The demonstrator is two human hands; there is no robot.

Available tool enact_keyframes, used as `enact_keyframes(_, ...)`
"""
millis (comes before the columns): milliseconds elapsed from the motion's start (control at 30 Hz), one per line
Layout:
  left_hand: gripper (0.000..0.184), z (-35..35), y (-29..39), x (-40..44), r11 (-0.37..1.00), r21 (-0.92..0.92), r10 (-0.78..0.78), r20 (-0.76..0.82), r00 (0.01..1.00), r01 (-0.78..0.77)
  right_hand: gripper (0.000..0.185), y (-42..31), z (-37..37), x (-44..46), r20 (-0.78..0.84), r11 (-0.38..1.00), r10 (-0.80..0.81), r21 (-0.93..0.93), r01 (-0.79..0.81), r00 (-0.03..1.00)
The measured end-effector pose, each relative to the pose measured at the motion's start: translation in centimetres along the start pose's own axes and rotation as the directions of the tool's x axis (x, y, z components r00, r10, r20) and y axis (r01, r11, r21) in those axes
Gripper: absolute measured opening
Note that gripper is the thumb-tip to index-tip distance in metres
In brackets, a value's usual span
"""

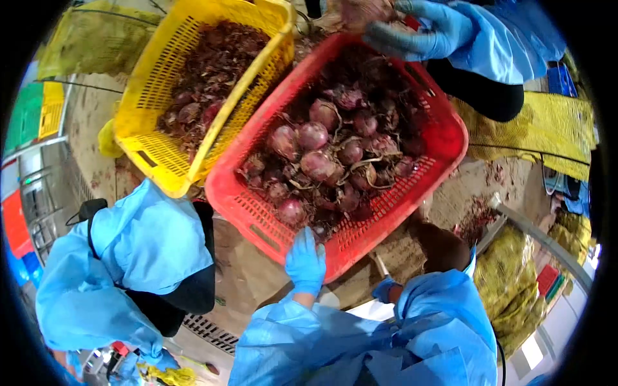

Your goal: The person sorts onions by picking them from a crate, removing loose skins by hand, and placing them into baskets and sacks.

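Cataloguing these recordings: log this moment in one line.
left hand: at near rim of red crate; right hand: outside crate, grip unclear; red crate: onions; yellow crate: onions, skins

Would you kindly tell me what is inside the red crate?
The crate holds onions, some with dry stalks. The left hand lies across its near rim. Anything beneath the top onions is covered, so what lies there cannot be seen.

Red crate (225, 209), purple onions (318, 165); yellow crate (132, 138), light-blue gown (360, 347).
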State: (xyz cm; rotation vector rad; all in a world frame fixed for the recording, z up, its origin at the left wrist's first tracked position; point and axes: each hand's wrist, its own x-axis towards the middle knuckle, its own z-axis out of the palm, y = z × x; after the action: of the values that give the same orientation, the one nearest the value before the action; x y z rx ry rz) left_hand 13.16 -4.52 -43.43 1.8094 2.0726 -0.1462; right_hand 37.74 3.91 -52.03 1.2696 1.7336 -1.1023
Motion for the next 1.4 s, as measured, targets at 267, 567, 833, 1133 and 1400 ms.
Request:
enact_keyframes(267, 0.049, 2.0, -0.2, 0.2, 0.999, -0.052, -0.014, -0.110, 0.994, 0.008, 0.038, 0.0, 3.5, -2.2, 0.410, 0.906, -0.152, -0.307, 0.293, 0.899)
enact_keyframes(567, 0.044, 2.4, -0.8, -0.6, 0.999, -0.004, -0.045, -0.263, 0.964, 0.045, 0.038, 0.1, 6.5, -3.6, 0.641, 0.659, -0.168, -0.492, 0.569, 0.749)
enact_keyframes(833, 0.040, 3.6, 0.3, -0.7, 0.995, 0.056, -0.063, -0.296, 0.953, 0.083, 0.043, 3.0, 9.5, -2.8, 0.635, 0.689, -0.156, -0.479, 0.544, 0.757)
enact_keyframes(1133, 0.053, -0.9, 5.0, 7.7, 0.872, -0.469, -0.336, -0.360, 0.870, 0.143, 0.042, 0.8, 4.6, -8.8, 0.458, 0.796, -0.275, -0.384, 0.467, 0.845)
enact_keyframes(1400, 0.081, -0.2, 8.4, 16.8, 0.794, -0.525, -0.522, -0.334, 0.785, 0.305, 0.038, 2.7, 5.1, -5.3, 0.636, 0.873, -0.237, -0.193, 0.448, 0.734)
